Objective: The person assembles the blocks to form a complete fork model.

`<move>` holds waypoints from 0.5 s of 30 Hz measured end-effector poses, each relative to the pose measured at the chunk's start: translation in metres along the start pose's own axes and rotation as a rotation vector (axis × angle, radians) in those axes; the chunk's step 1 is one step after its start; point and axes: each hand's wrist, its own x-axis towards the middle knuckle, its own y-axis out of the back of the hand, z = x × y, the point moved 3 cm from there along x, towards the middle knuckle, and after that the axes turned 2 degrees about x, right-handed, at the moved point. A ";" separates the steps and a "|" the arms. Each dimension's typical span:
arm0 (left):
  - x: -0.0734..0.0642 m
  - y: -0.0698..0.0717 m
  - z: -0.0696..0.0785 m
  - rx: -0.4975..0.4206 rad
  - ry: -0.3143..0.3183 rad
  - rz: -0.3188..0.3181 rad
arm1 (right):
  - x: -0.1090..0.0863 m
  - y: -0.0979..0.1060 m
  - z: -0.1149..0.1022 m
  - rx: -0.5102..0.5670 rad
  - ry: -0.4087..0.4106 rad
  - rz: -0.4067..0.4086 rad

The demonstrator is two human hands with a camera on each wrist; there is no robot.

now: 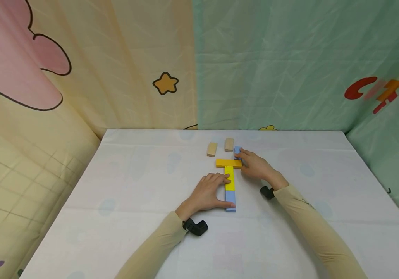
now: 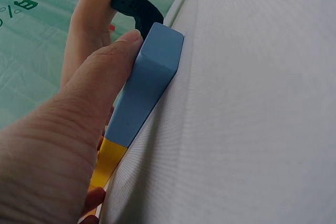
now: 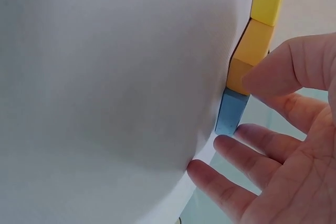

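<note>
Flat on the table, a yellow block (image 1: pixel 232 172) and a light blue block (image 1: pixel 230 196) form a stem below a crosswise orange block (image 1: pixel 222 163). My left hand (image 1: pixel 204 195) spans the stem's left side, thumb on the lower blue block and fingertips at the yellow one. Beyond the orange block's right end sits a second blue block (image 1: pixel 237 148). Beside it is my right hand (image 1: pixel 257 166). In the right wrist view its thumb touches the orange block's end, while extended fingers lie near that blue block (image 3: pixel 231 112).
Two plain wooden blocks (image 1: pixel 212 149) lie toward the far edge, left of the upper blue block. White cloth covers the table (image 1: pixel 143 170). Patterned curtains (image 1: pixel 255 62) hang behind and at both sides. Each wrist carries a black camera (image 1: pixel 196 227).
</note>
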 end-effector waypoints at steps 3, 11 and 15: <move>0.000 0.000 0.000 -0.003 0.001 -0.001 | 0.001 0.000 0.001 0.016 0.015 -0.003; -0.001 0.000 0.000 -0.007 -0.003 0.008 | 0.008 0.007 -0.002 -0.012 0.100 0.129; -0.001 0.001 0.000 -0.015 -0.005 0.017 | 0.018 0.011 -0.006 0.004 0.085 0.198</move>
